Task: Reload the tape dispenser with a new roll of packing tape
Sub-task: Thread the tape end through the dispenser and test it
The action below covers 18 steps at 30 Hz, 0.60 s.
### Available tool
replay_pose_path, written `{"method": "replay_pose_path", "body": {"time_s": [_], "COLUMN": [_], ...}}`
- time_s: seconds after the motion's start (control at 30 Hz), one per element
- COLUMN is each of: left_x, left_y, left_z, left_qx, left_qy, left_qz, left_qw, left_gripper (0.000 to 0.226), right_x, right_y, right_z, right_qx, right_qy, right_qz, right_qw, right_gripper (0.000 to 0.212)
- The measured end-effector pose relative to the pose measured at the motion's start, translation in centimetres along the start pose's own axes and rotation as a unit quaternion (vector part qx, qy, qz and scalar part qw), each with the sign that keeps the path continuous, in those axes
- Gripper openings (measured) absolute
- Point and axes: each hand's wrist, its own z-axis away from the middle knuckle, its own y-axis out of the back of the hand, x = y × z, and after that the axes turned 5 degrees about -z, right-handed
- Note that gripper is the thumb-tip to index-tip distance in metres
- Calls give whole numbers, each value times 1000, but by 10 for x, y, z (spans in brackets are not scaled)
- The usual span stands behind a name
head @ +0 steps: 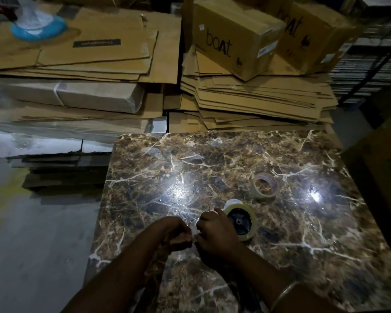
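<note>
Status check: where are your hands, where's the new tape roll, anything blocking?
Left hand and right hand close together, pinching clear tape end. Tan tape roll on black dispenser hub beside right hand. Spare tan tape roll lies apart, not blocking.

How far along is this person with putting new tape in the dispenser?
Partly done, it seems. A tape roll already sits on a black hub, apparently the dispenser's wheel. Both the left hand and right hand pinch something pale between them, probably the tape's loose end, though it is dim. Likely still left: threading that end. A nearly used-up roll lies apart on the marble table.
</note>
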Motion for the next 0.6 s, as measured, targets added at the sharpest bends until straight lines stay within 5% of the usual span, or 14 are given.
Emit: {"method": "replay_pose_path", "body": {"time_s": [0.17,0.33,0.47,0.6], "left_x": [18,35,42,45], "left_y": [2,-12,-17,-21], "left_z": [11,37,29,26], "left_qx": [63,155,173,160], "left_qy": [-51,-137,-129,-114], "left_qz": [-202,-226,-192,-141], "left_qw": [976,952,958,970], "left_gripper": [22,17,19,26], "right_x": [6,16,21,41], "right_y": [-1,0,-10,-23], "right_z": [11,58,94,107], "right_qx": [27,212,290,159], "right_qy": [6,-118,-394,-582], "right_qz": [-83,-161,-255,-432], "right_qw": [996,957,834,670], "right_gripper": [20,33,18,47]}}
